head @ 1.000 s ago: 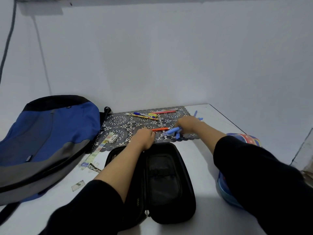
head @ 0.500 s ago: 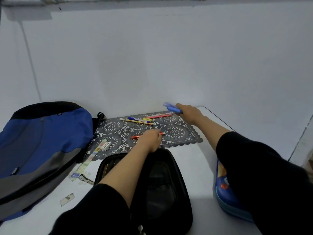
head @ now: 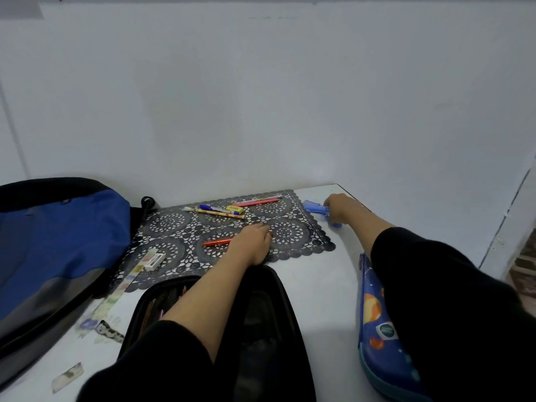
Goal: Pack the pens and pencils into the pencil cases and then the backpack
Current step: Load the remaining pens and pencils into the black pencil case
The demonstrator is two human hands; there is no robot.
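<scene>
A white table (head: 319, 285) stands against a pale wall, with a black lace placemat (head: 290, 236) spread across its far half. The left hand (head: 252, 239) rests on the near middle of the placemat, its fingers curled over the right end of an orange pen (head: 216, 242); the rest of the pen sticks out to the left, flat on the lace. The right hand (head: 339, 208) is on the bare table just beyond the placemat's far right corner, fingers wrapped around a bunch of blue pens (head: 314, 207) whose ends point left. They are blurred, so I cannot tell how many there are.

Along the far edge of the placemat lie a yellow patterned pencil (head: 220, 213), a blue and white pen (head: 211, 208), a small yellow item (head: 234, 209) and two reddish pencils (head: 258, 201). A white eraser (head: 155, 258) sits at the placemat's near left, beside a pale ruler (head: 116, 294) that runs off the lace onto the table.

The black pencil case (head: 261, 329) lies open at the near centre under the left forearm, with a few pencils showing in its left half. A blue pencil case (head: 374, 329) printed with planets lies at the near right, partly hidden by the right sleeve. The blue and grey backpack (head: 58, 242) lies at the left, touching the placemat's left edge. A paper scrap (head: 68, 377) lies at the near left.
</scene>
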